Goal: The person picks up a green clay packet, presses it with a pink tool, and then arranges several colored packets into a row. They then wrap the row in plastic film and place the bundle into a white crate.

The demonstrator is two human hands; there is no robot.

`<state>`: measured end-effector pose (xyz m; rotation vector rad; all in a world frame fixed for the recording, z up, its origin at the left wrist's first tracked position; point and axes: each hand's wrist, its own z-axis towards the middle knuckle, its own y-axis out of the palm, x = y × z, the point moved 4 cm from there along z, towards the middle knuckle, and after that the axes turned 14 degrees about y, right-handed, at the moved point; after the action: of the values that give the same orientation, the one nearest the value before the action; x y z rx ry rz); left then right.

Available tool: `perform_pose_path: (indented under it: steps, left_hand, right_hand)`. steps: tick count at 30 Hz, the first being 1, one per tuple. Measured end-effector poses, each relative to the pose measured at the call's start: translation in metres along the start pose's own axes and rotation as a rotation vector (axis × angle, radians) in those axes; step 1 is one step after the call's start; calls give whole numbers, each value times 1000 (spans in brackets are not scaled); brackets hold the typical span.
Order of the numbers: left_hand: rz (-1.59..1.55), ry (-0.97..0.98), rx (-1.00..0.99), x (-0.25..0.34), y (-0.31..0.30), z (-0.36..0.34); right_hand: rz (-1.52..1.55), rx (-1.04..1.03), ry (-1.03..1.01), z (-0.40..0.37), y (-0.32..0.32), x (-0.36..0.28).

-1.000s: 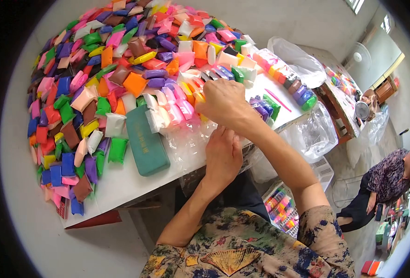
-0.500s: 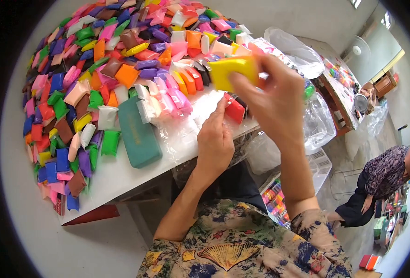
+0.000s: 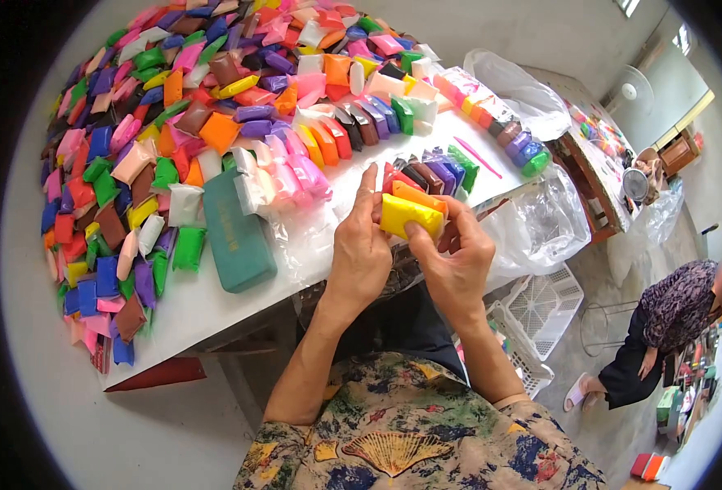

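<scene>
My right hand point(image 3: 461, 265) grips a small soft yellow packet point(image 3: 410, 216) with the thumb on its front. An orange packet point(image 3: 416, 196) stands right behind the yellow one, against the fingers. Beyond them a row of upright packets, red, black, brown, purple and green point(image 3: 464, 168), lies at the table's near edge. My left hand point(image 3: 363, 255) is at the left end of this row, its index finger stretched upward and its thumb side close to the packets; its other fingers are partly hidden. Left of it are clear-wrapped pink and white packets point(image 3: 304, 177) and a teal case point(image 3: 239, 233).
A big heap of coloured packets point(image 3: 218, 131) covers the table's left and back. Another row point(image 3: 340, 135) stands mid-table, near a pink stick point(image 3: 475, 157). Wrapped packets point(image 3: 508, 133), plastic bags point(image 3: 541, 220) and white baskets point(image 3: 545, 306) are at right. A person point(image 3: 675, 327) sits far right.
My right hand has come down and left with the yellow packet, from above the table to the row's near end. My left hand has shifted slightly left. An orange packet now shows behind the yellow one.
</scene>
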<state>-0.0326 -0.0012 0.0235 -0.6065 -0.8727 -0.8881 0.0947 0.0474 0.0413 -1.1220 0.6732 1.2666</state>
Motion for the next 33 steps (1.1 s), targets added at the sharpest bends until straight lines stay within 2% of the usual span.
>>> perform_pose_path:
  steps: [5,8,11,17,20,23,29,33]
  left_hand:
    - [210,-38,-39,12,-6,-1]
    - [761,438,69,12,-6,-8]
    - [452,110,63,7,-7,-13]
    - [325,126,350,3,-8,-21]
    - [261,65,369,-1,-10,-22]
    - [483,260,286,2,-12,-19]
    - [386,148,209,4,-10,-13]
    - [412,166,173,3,-8,-12]
  right_hand:
    - [-240,67,-181,-1,7,-4]
    - [-232,78,-180,-4,12,-3]
    - [-188,67,-139,-6,17,-6]
    - [-132,86,-120,-5,33,2]
    - [-184,68,-135,-7,34,2]
    - [-267,95,-187,-7,35,4]
    - [-290,100,-191,-8,36,4]
    - [-250,95,-213,-11,32,-1]
